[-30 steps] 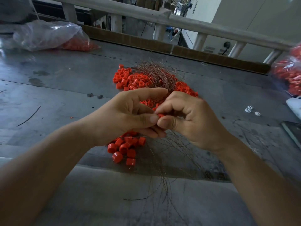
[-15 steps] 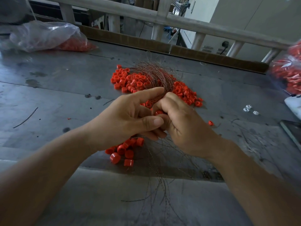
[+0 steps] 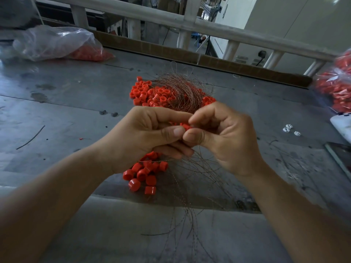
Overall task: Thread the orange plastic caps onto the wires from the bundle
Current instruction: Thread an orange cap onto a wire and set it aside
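A bundle of thin coppery wires [image 3: 182, 92] lies over a heap of orange plastic caps [image 3: 150, 93] in the middle of the grey table. Loose wire ends [image 3: 190, 186] fan out towards me below my hands. My hands meet above the heap. My right hand [image 3: 224, 137] pinches one orange cap [image 3: 185, 127] between thumb and forefinger. My left hand [image 3: 148, 133] curls its fingers with the thumb against that cap; a wire seems to be held there, mostly hidden. A small cluster of caps [image 3: 144, 175] sits under my left hand.
A clear plastic bag with orange caps [image 3: 57, 44] lies at the far left, another bag of caps [image 3: 336, 86] at the right edge. Small white bits [image 3: 288, 129] and a dark flat object [image 3: 340, 156] lie to the right. A white railing [image 3: 190, 25] runs behind the table.
My right hand has turned and lifted, so the pinched cap now shows between its thumb and forefinger. My left hand has stayed in place against it.
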Available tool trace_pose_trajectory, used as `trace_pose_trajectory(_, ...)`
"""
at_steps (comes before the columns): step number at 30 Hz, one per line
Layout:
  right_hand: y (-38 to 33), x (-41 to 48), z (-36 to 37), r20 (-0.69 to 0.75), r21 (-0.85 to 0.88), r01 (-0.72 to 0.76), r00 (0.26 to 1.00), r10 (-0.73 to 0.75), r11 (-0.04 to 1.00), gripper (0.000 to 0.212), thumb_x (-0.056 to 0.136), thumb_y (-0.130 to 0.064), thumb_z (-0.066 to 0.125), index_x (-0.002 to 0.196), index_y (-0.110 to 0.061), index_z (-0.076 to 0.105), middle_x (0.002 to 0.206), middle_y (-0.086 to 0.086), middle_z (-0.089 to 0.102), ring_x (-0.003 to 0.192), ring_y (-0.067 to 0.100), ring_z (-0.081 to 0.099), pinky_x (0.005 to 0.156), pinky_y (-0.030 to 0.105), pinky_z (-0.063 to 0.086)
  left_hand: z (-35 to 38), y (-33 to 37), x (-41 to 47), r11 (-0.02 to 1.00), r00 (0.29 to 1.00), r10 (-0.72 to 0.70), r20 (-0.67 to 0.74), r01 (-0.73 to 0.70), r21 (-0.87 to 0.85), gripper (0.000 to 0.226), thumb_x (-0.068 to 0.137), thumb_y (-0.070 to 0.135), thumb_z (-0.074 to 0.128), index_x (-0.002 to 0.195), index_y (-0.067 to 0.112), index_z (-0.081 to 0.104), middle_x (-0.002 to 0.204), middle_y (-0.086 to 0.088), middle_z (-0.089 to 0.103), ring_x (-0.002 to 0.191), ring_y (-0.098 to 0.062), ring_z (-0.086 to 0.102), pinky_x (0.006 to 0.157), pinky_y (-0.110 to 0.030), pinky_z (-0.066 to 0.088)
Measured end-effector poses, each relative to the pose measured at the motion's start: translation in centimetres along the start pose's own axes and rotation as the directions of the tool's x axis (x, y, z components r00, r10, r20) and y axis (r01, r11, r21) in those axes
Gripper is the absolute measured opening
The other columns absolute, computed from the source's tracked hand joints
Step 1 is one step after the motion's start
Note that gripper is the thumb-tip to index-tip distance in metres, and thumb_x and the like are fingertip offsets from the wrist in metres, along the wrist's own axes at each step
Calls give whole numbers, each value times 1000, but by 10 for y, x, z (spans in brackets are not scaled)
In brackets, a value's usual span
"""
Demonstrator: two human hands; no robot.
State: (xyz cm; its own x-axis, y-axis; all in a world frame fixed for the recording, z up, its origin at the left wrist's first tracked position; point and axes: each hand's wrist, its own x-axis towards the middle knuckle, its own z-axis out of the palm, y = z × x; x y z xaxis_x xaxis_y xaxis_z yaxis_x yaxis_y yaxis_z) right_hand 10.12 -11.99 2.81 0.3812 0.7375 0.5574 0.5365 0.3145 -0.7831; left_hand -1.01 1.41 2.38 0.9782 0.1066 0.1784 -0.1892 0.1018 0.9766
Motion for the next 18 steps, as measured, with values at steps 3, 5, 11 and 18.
trace_pose_trajectory(3, 4, -1, 2, -53, -147, 133, 988, -142, 980, 15, 64, -15, 75, 69, -19, 62, 70, -13, 60, 64, 2, 61, 59, 13, 49, 2, -2, 1, 1000, 1000, 6, -18, -6, -12, 27, 74, 22, 65, 100, 22, 70, 78, -7, 73, 72, -17, 71, 58, -18, 54)
trace_pose_trajectory(5, 6, -2, 3, -75, -175, 180, 978, -195, 968, 13, 65, -15, 74, 72, -14, 64, 62, -10, 60, 65, 3, 61, 60, 13, 49, 2, -2, 0, 1000, 999, 10, -37, -10, -19, 30, 67, 25, 64, 96, 22, 71, 76, -7, 73, 70, -17, 71, 57, -18, 54)
trace_pose_trajectory(11, 5, -1, 6, -88, -255, 286, 944, -317, 924, 20, 67, -11, 70, 83, -9, 59, 67, -2, 63, 64, 11, 62, 59, 16, 51, 6, -3, 1, 998, 997, 39, -66, -42, -40, 26, 63, 26, 64, 86, 23, 75, 73, -6, 73, 67, -16, 71, 55, -17, 54)
trace_pose_trajectory(18, 4, -2, 6, -109, -304, 323, 923, -370, 896, 14, 68, -9, 70, 78, -3, 63, 67, -2, 62, 64, 13, 61, 59, 16, 51, 10, -2, 0, 993, 992, 75, -106, -83, -80, 23, 60, 24, 65, 80, 21, 76, 68, -6, 72, 63, -16, 70, 53, -16, 53)
